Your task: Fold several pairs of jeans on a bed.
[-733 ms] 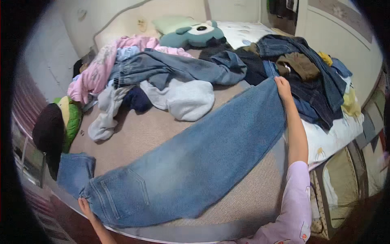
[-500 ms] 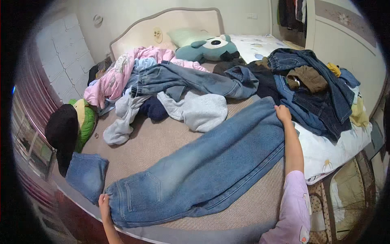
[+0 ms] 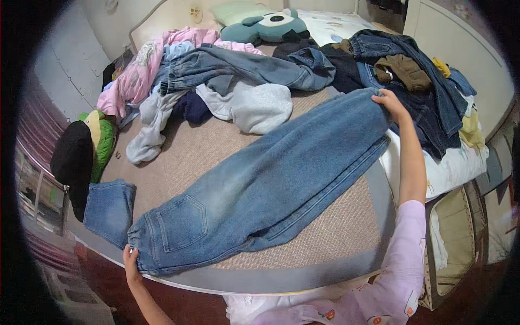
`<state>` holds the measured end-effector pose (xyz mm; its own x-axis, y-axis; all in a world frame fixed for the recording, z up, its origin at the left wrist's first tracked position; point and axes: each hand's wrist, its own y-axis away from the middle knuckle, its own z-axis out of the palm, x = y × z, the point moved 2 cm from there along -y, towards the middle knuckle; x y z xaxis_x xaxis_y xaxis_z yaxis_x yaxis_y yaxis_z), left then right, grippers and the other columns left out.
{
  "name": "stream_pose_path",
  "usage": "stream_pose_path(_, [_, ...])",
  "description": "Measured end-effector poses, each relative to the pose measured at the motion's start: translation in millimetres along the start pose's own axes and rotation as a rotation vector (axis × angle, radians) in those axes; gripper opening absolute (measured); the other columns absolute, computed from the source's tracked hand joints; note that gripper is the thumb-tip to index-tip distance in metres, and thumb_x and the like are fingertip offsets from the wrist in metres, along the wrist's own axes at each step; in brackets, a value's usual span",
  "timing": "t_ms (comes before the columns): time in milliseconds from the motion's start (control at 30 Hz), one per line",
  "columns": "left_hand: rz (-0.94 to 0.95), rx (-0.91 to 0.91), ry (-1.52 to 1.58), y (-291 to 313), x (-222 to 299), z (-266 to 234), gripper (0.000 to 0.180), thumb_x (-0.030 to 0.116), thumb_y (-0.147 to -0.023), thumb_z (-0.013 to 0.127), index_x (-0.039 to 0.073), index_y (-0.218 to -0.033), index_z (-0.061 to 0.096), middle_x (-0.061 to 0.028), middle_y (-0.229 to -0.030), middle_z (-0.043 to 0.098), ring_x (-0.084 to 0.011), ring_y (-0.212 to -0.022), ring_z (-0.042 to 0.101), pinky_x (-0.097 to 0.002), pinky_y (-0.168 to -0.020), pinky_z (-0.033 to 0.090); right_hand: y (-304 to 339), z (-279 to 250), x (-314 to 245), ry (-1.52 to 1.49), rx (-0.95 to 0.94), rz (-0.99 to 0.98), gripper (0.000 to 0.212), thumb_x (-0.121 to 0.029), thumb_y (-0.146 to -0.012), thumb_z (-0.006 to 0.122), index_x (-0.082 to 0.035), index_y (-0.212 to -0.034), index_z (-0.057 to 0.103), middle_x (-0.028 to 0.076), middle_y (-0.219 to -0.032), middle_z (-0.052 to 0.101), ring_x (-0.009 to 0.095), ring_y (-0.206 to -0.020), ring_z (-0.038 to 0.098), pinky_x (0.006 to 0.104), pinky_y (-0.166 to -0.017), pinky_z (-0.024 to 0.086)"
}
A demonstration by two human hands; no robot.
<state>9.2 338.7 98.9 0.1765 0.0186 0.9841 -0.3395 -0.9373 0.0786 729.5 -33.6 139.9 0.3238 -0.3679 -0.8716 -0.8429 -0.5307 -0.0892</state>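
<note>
A pair of blue jeans (image 3: pixel 271 168) lies stretched slantwise across the near part of the bed, its two legs laid one over the other. At the waistband, on the near left, my left hand (image 3: pixel 131 264) is closed on the edge. My right hand (image 3: pixel 391 106) grips the far leg end at the right, with that end raised a little off the bed. A back pocket faces up near the waistband. Just left of the waistband lies a small folded denim piece (image 3: pixel 110 210).
Behind the jeans is a heap with grey-blue jeans (image 3: pixel 238 65), a light grey garment (image 3: pixel 254 105) and pink clothing (image 3: pixel 135 76). Dark denim (image 3: pixel 428 103) piles up at the right. A green plush toy (image 3: pixel 105 141) and a black cap-like item (image 3: pixel 73 157) sit at the left edge.
My right hand has drawn the leg end slightly farther out and lifted it. The view has shifted, so the bed sits higher in it. Both hands keep their hold.
</note>
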Motion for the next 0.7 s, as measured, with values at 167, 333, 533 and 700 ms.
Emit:
stream_pose_path(167, [-0.22, -0.113, -0.002, -6, -30, -23, 0.019, 0.014, -0.075, 0.052, 0.0, -0.088, 0.052, -0.0036, -0.079, 0.054, -0.0126, -0.07, 0.051, -0.0251, -0.064, 0.04, 2, -14, 18, 0.316, 0.043, 0.158, 0.025, -0.021, -0.064, 0.06, 0.001, -0.074, 0.056, 0.013, -0.074, 0.057, 0.021, -0.066, 0.054, 0.0346, -0.062, 0.041])
stream_pose_path(333, [-0.245, -0.092, -0.227, -15, -20, -24, 0.014, 0.013, -0.075, 0.051, -0.001, -0.079, 0.052, -0.0038, -0.069, 0.055, -0.0147, -0.063, 0.051, -0.0257, -0.059, 0.04, -7, -7, 57, 0.619, 0.325, 0.144, 0.018, -0.019, -0.061, 0.056, -0.003, -0.068, 0.06, 0.019, -0.08, 0.057, 0.031, -0.078, 0.055, 0.0365, -0.069, 0.042])
stream_pose_path(533, [0.759, 0.328, -0.781, 74, 59, 95, 0.012, 0.007, -0.072, 0.051, -0.002, -0.079, 0.051, -0.0155, -0.072, 0.053, -0.0286, -0.066, 0.051, -0.0348, -0.063, 0.04, -14, -18, 31, 0.418, 0.532, -0.085, 0.035, -0.035, -0.07, 0.054, -0.006, -0.088, 0.055, 0.017, -0.085, 0.057, 0.032, -0.082, 0.053, 0.0379, -0.072, 0.041])
stream_pose_path(700, [1.143, -0.308, -0.988, 133, 77, 274, 0.024, 0.016, -0.063, 0.06, 0.002, -0.081, 0.054, -0.0114, -0.084, 0.05, -0.0266, -0.076, 0.05, -0.0356, -0.062, 0.04, 74, 56, 53, 0.246, 1.094, 0.057, 0.034, -0.029, -0.075, 0.046, -0.007, -0.101, 0.048, 0.016, -0.106, 0.046, 0.03, -0.099, 0.043, 0.0386, -0.081, 0.035])
